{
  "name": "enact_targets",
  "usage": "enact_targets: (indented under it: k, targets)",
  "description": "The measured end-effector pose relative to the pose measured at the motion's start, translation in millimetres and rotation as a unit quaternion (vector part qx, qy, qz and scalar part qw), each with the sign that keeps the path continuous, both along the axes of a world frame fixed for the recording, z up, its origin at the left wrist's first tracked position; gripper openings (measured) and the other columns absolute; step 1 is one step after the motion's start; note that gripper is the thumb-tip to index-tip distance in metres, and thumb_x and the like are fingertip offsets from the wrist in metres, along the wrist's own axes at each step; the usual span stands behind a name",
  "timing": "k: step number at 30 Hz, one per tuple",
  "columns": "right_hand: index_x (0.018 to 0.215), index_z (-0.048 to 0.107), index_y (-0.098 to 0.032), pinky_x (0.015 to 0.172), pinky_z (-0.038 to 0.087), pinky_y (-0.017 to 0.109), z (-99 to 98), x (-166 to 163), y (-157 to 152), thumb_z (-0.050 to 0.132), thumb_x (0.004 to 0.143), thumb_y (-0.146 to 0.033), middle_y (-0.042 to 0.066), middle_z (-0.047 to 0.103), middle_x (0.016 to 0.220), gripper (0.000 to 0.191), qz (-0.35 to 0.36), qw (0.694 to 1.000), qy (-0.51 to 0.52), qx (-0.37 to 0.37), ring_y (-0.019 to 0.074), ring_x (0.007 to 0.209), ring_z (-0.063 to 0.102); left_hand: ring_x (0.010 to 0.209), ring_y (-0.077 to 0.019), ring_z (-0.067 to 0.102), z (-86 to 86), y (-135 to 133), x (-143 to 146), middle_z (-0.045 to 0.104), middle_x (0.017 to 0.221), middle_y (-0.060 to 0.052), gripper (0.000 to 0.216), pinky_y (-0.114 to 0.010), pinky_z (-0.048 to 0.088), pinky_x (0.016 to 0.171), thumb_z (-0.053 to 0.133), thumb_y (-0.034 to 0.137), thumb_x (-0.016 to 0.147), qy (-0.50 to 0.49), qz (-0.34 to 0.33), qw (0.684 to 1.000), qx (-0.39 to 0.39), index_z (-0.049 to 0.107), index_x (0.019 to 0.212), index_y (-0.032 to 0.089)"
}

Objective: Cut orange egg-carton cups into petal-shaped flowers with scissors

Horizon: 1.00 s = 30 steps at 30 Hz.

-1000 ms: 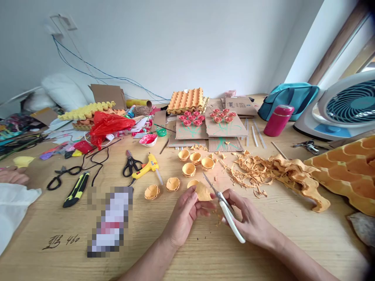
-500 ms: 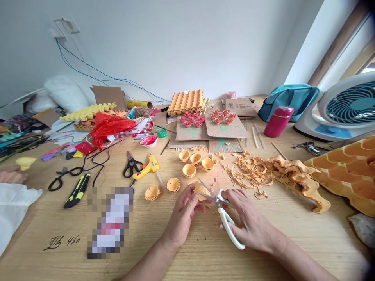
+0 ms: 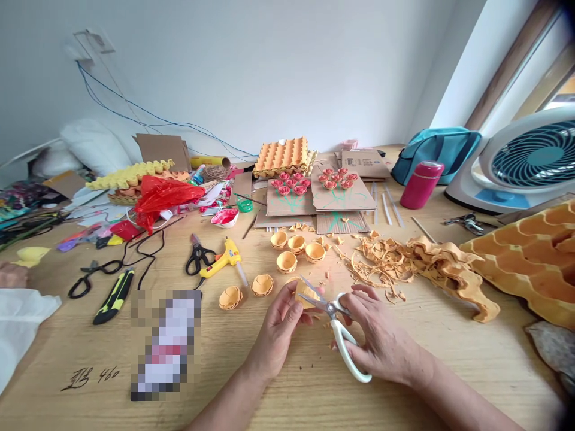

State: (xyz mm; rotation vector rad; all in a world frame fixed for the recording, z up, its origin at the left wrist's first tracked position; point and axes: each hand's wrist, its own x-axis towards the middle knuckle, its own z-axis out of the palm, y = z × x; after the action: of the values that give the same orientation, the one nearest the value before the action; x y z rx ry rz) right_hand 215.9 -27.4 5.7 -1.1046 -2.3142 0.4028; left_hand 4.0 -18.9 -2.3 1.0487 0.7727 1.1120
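Between the thumb and fingers of my left hand point(image 3: 279, 329) is a small orange egg-carton cup point(image 3: 306, 293), partly hidden by the fingers. My right hand point(image 3: 380, 338) grips white-handled scissors point(image 3: 348, 353), whose parted blades lie across the cup. Several trimmed cups with petal-like edges stand just beyond my hands, among them one cup point(image 3: 286, 261) near the middle and another cup point(image 3: 230, 297) farther left. Orange cut scraps point(image 3: 381, 263) are heaped to the right of these cups.
A yellow glue gun point(image 3: 227, 258), black scissors point(image 3: 197, 254) and a utility knife point(image 3: 114, 296) lie to the left. Red paper-like flowers point(image 3: 291, 182) rest on cardboard at the back. An egg tray point(image 3: 530, 263) and fan point(image 3: 534, 161) stand right. Another person's hand point(image 3: 12, 275) shows far left.
The view has shifted slightly, so most things sit a little farther left. Both hands keep their holds on the cup and the scissors, with the blades still parted.
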Motion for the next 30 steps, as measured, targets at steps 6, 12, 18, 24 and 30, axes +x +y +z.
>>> enact_targets:
  k: [6, 12, 18, 24, 30]
  targets:
    - [0.083, 0.04, -0.024, 0.09, 0.038, 0.045, -1.7, 1.1, -0.6, 0.063, 0.084, -0.03, -0.003, 0.055, 0.074, 0.024, 0.009, 1.0, 0.001, 0.003, 0.0187, 0.067, 0.051, 0.102, -0.0249, 0.065, 0.4, -0.3, 0.5, 0.071, 0.121, -0.013, 0.044, -0.031, 0.046, 0.077, 0.064, 0.049, 0.089, -0.011, -0.002, 1.0, 0.004, 0.061, 0.124, 0.022]
    - [0.078, 0.036, -0.024, 0.084, 0.039, 0.041, -1.6, 0.3, -2.0, 0.06, 0.087, -0.025, -0.003, 0.053, 0.071, 0.025, 0.0, 1.0, 0.001, 0.015, 0.0183, 0.067, 0.052, 0.102, -0.0247, 0.066, 1.7, 1.1, -0.4, 0.069, 0.125, -0.013, 0.046, -0.032, 0.047, 0.077, 0.066, 0.044, 0.089, -0.008, 0.02, 1.0, 0.004, 0.057, 0.129, 0.023]
    - [0.078, 0.037, -0.024, 0.082, 0.039, 0.04, -0.9, 0.2, -3.3, 0.059, 0.09, -0.028, -0.002, 0.054, 0.071, 0.025, -0.001, 1.0, -0.008, 0.015, 0.0186, 0.067, 0.051, 0.106, -0.0239, 0.065, 0.4, 2.9, -2.7, 0.067, 0.127, -0.012, 0.039, -0.032, 0.05, 0.081, 0.064, 0.04, 0.091, -0.018, 0.022, 0.999, 0.024, 0.057, 0.125, 0.024]
    - [0.085, 0.042, -0.024, 0.091, 0.038, 0.045, 1.2, -0.2, -1.4, 0.061, 0.087, -0.028, -0.002, 0.058, 0.074, 0.019, -0.009, 1.0, -0.002, 0.008, 0.0192, 0.069, 0.053, 0.109, -0.0243, 0.063, -0.3, 2.9, -3.4, 0.067, 0.126, -0.011, 0.04, -0.033, 0.052, 0.086, 0.066, 0.038, 0.09, 0.009, 0.019, 0.999, 0.038, 0.058, 0.128, 0.025]
    - [0.088, 0.044, -0.024, 0.095, 0.036, 0.048, 3.3, -0.3, -0.7, 0.065, 0.083, -0.03, 0.0, 0.059, 0.079, 0.022, -0.003, 1.0, -0.008, 0.002, 0.0207, 0.073, 0.053, 0.092, -0.0191, 0.066, 4.6, 3.3, -3.9, 0.066, 0.125, -0.01, 0.039, -0.032, 0.055, 0.082, 0.064, 0.038, 0.092, 0.054, 0.018, 0.996, 0.068, 0.058, 0.127, 0.024]
